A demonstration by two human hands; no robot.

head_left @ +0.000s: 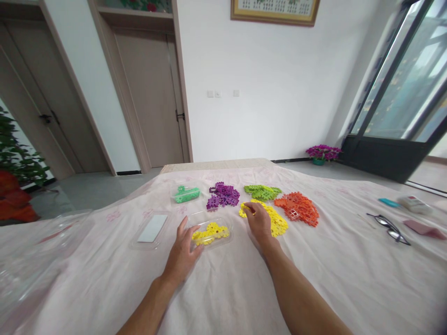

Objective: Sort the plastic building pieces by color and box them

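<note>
My left hand [183,249] grips the left end of a clear plastic box [228,236], thumb at the near side and fingers at the far side. Several yellow interlocking discs [213,228] lie inside it. My right hand [259,221] is over the left part of a pile of yellow discs [278,222], its thumb and fingers pinched on a yellow disc [242,211]. The hand hides part of the pile. Behind it is a light green heap of pieces [261,191]; to its right lies an orange heap [300,208].
Purple pieces [223,194] and a clear box of green pieces [186,194] lie farther back. Left of my left hand is a clear lid with a white label [152,229]. Glasses [390,228] and a pink cloth [424,229] lie at right. Clear plastic packaging [38,251] sits far left.
</note>
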